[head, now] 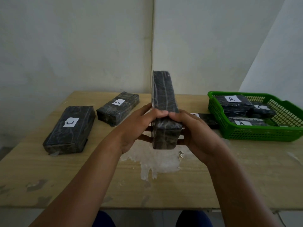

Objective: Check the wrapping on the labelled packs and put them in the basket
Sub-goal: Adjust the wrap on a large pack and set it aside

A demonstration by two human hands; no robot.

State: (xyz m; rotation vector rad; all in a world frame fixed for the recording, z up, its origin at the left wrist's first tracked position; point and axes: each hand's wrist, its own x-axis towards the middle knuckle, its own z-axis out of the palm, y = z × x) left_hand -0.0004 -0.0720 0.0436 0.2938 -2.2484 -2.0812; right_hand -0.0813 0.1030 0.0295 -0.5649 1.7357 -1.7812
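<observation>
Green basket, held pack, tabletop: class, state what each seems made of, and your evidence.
Green basket: apparently moulded plastic, given its uniform colour and lattice walls.
Held pack: dark block in clear glossy film, probably plastic; creases catch light. The contents are hidden.
Tabletop: probably wood or laminate; pale grain, with the surface peeled at the centre.

Both our forearms reach forward and converge at the centre of the view. Our left hand (pixel 139 126) grips the near end of the raised pack (pixel 164 110) from the left, thumb curled over its top edge, fingers underneath. Our right hand (pixel 191 130) mirrors it from the right, thumb on top, its tip touching the left thumb. Both wrists bend slightly inward.
</observation>
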